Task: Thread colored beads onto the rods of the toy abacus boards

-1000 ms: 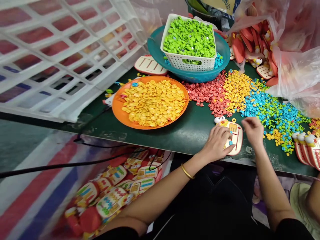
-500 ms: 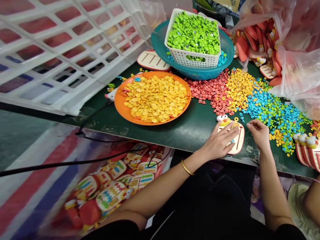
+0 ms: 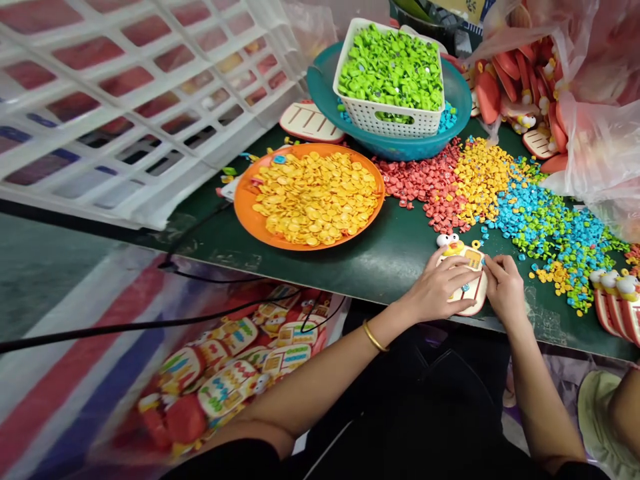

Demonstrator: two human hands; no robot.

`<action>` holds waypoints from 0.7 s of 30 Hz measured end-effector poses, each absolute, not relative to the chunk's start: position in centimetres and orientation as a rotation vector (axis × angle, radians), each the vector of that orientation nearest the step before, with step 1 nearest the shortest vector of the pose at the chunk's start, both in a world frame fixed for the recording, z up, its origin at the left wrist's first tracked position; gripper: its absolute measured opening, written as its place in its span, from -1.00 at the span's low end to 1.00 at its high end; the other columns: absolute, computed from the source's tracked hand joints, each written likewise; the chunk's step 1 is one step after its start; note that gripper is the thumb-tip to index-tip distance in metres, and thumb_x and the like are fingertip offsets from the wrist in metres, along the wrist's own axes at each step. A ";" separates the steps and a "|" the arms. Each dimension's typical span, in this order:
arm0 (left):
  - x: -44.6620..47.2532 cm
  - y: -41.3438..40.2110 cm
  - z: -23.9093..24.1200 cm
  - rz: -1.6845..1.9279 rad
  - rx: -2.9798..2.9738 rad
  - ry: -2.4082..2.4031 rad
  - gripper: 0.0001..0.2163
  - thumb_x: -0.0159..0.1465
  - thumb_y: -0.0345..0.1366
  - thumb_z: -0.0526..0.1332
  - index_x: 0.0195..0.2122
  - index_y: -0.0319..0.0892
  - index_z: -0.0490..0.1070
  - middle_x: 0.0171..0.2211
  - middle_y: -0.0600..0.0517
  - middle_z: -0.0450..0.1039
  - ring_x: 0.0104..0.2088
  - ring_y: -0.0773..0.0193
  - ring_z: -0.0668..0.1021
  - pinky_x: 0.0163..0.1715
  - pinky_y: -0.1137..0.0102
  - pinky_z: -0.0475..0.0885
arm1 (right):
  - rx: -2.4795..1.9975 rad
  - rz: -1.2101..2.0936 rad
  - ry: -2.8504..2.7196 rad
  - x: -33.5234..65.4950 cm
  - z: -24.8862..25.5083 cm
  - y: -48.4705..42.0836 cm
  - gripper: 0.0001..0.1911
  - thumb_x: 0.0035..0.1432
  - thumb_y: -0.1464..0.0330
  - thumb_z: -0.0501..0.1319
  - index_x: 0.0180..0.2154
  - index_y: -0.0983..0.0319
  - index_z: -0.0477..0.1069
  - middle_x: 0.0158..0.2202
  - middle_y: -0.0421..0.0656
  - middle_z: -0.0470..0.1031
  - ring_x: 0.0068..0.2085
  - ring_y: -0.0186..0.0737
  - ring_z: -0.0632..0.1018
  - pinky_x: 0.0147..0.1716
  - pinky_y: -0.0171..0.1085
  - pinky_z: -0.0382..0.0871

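Observation:
A cream toy board [image 3: 475,303] with red grooves and a duck-like head with bulging white eyes [image 3: 447,240] lies at the table's front edge. Across it rests my left hand [image 3: 440,283], open, its fingers stretched out and covering part of the face. A yellow panel [image 3: 473,258] shows above those fingers, and a blue piece [image 3: 465,288] sits among them. My right hand [image 3: 505,288] is closed in a pinch at the board's right edge. A small blue plastic piece [image 3: 483,262] shows at its fingertips, mostly hidden.
An orange plate [image 3: 243,210] holds yellow discs. Behind it, a white basket [image 3: 390,119] of green pieces stands in a teal basin [image 3: 320,83]. Loose red, yellow, blue and green pieces [image 3: 530,207] spread rightward. More boards [image 3: 617,300] lie right; a white crate [image 3: 165,160] leans left.
My right hand has moved left and down, from beside the board to its right edge. My left hand stays on the board, having shifted slightly with fingers less over the yellow panel.

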State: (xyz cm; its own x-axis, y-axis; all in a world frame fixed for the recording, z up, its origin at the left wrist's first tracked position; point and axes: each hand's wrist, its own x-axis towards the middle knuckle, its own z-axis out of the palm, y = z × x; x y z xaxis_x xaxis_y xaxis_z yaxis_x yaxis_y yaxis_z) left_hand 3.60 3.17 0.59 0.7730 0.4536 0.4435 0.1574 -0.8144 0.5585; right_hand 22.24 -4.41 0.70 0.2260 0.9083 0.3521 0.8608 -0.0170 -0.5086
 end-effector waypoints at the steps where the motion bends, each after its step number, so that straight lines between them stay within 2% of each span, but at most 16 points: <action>1: 3.6 3.1 0.5 0.800 2.448 0.495 -0.57 0.29 0.01 0.23 0.06 -0.15 0.43 0.01 -0.11 0.52 0.15 0.01 0.44 0.31 -0.02 0.06 | -1.882 0.089 -1.641 22.2 0.8 -4.6 -0.66 0.34 0.33 0.05 -0.04 0.18 0.56 -0.24 -0.06 0.42 -0.20 -0.16 0.47 -0.19 -0.21 0.43; 3: 3.7 3.1 0.4 0.801 2.418 0.567 -0.58 0.21 0.06 0.29 -0.07 -0.16 0.46 -0.04 -0.11 0.49 0.09 0.02 0.45 0.27 0.02 0.15 | -1.905 0.086 -1.650 22.3 0.9 -4.7 -0.67 0.34 0.34 0.04 -0.06 0.18 0.57 -0.25 -0.06 0.42 -0.22 -0.17 0.47 -0.21 -0.22 0.43; 6: 3.7 2.8 0.5 0.780 2.385 0.623 -0.67 0.18 0.01 0.32 -0.20 -0.13 0.44 -0.07 -0.07 0.44 0.06 0.03 0.43 0.23 0.04 0.22 | -1.890 0.127 -1.646 22.7 1.3 -4.5 -0.70 0.32 0.34 0.08 -0.14 0.18 0.59 -0.30 -0.10 0.42 -0.27 -0.20 0.48 -0.25 -0.25 0.42; 15: 3.5 1.9 0.9 0.798 2.313 0.677 -0.75 0.18 -0.14 0.33 -0.18 -0.12 0.41 -0.05 -0.06 0.40 0.06 0.04 0.42 0.15 0.08 0.31 | -1.810 0.265 -1.640 24.1 2.2 -3.6 -0.76 0.28 0.26 0.18 -0.18 0.20 0.58 -0.26 -0.10 0.47 -0.28 -0.21 0.52 -0.26 -0.24 0.44; 21: 3.8 1.1 0.9 0.799 2.292 0.768 -0.74 0.14 -0.18 0.35 -0.18 -0.11 0.41 -0.10 -0.05 0.39 0.05 0.05 0.42 0.20 0.07 0.29 | -1.793 0.237 -1.641 23.2 2.0 -3.9 -0.75 0.32 0.28 0.12 -0.17 0.17 0.57 -0.28 -0.10 0.47 -0.24 -0.18 0.52 -0.20 -0.20 0.46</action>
